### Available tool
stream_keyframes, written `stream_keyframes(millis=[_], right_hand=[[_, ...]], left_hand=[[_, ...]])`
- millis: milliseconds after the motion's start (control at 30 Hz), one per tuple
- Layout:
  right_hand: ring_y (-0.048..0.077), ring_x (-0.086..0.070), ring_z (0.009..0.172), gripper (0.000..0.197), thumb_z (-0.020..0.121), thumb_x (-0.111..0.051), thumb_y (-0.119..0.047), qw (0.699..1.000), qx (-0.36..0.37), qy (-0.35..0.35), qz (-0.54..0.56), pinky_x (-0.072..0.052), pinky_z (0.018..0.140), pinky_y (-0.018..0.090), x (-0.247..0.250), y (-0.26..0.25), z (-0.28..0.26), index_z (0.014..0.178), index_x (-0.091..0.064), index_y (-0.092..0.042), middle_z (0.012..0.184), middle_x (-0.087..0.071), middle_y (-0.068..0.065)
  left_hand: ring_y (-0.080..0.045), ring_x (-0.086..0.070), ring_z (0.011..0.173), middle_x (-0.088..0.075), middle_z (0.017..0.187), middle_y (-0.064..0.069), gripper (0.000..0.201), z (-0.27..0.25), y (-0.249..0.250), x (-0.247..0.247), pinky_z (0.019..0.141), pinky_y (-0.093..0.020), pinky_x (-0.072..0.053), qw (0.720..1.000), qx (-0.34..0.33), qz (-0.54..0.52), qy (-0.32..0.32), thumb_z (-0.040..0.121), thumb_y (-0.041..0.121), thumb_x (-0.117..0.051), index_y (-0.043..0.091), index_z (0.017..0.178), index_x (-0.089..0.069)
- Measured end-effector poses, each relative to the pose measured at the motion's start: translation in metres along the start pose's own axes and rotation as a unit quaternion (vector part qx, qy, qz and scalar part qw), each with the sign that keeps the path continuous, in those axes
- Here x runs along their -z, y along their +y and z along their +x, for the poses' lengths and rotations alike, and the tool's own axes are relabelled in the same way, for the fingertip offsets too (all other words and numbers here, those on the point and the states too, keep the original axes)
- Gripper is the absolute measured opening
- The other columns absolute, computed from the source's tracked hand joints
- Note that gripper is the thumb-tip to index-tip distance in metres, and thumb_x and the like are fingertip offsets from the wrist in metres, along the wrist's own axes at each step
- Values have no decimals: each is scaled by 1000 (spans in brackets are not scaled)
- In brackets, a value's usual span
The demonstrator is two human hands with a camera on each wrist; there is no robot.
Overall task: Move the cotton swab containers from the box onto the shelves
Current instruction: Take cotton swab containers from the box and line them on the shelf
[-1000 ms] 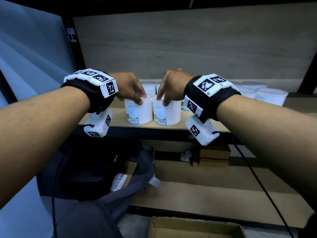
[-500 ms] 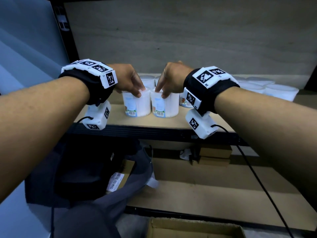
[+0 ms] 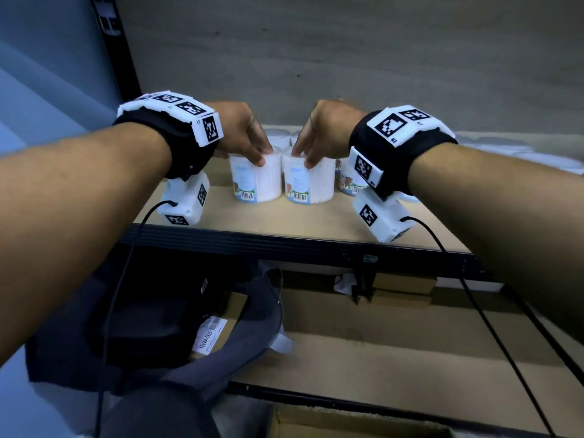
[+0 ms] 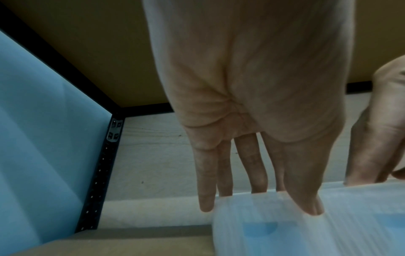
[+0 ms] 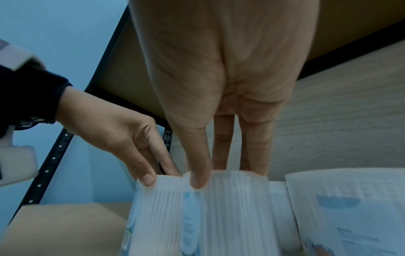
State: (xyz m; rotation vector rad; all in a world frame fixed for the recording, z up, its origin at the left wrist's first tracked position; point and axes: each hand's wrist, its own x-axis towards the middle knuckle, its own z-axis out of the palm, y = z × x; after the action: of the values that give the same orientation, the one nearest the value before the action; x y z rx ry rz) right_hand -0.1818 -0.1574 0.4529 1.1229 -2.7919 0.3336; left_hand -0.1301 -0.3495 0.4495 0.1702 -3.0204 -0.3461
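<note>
Two white cotton swab containers stand side by side on the wooden shelf (image 3: 316,222). My left hand (image 3: 252,150) grips the top rim of the left container (image 3: 257,178), thumb in front and fingers behind it. My right hand (image 3: 316,147) holds the right container (image 3: 311,181) the same way. The left wrist view shows my left hand (image 4: 258,199) over the left container (image 4: 285,233). In the right wrist view my right hand (image 5: 223,173) is on the right container (image 5: 230,216), beside the left container (image 5: 157,207).
More swab containers stand behind (image 3: 278,134) and to the right (image 3: 347,181), with a further row at the far right (image 3: 553,159). A black upright post (image 3: 117,49) bounds the shelf's left side. Below lie a dark bag (image 3: 158,327), small cartons (image 3: 401,289) and an open cardboard box (image 3: 347,425).
Both hands have slid the two containers back from the shelf's front edge, deeper onto the shelf. The grips look unchanged.
</note>
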Motion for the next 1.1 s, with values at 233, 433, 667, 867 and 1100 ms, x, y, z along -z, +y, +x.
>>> stream_keyframes(millis=[233,433,667,867,1100], right_hand=[[12,-68,99,34,75,-83,-19,1000,3,20,-4,-50,90,21,-4,8,9,107,-77,-28,103,-75,-4],[14,-69,99,33,77,-81,-18,1000,9,26,-13,-51,94,25,-7,16,15,109,-76,-27,104,-75,-3],[13,-69,99,35,77,-81,-19,999,25,20,-25,-50,96,26,-7,23,23,111,-75,-28,105,-75,-5],[15,-67,100,34,77,-80,-18,998,40,34,-35,-50,92,24,-10,31,26,110,-76,-26,106,-73,-4],[14,-61,109,30,81,-76,-23,997,55,41,-29,-45,93,20,-11,39,29,111,-75,-31,115,-68,-6]], left_hand=[[-16,-69,99,-74,100,17,33,10,1,-1,86,-42,-59,1000,-4,15,13,73,38,-82,38,105,-76],[-11,-67,96,-73,103,16,34,19,1,-3,95,-34,-53,998,-22,47,33,75,38,-81,34,109,-75],[-5,-61,92,-72,106,13,36,25,2,-3,94,-25,-47,996,-36,69,42,77,37,-80,30,112,-75],[-4,-58,94,-71,111,11,37,30,3,-5,89,-19,-43,995,-39,80,49,79,35,-79,29,115,-74],[-4,-57,95,-71,112,12,36,29,1,-5,86,-19,-41,995,-33,79,51,80,35,-78,30,115,-74]])
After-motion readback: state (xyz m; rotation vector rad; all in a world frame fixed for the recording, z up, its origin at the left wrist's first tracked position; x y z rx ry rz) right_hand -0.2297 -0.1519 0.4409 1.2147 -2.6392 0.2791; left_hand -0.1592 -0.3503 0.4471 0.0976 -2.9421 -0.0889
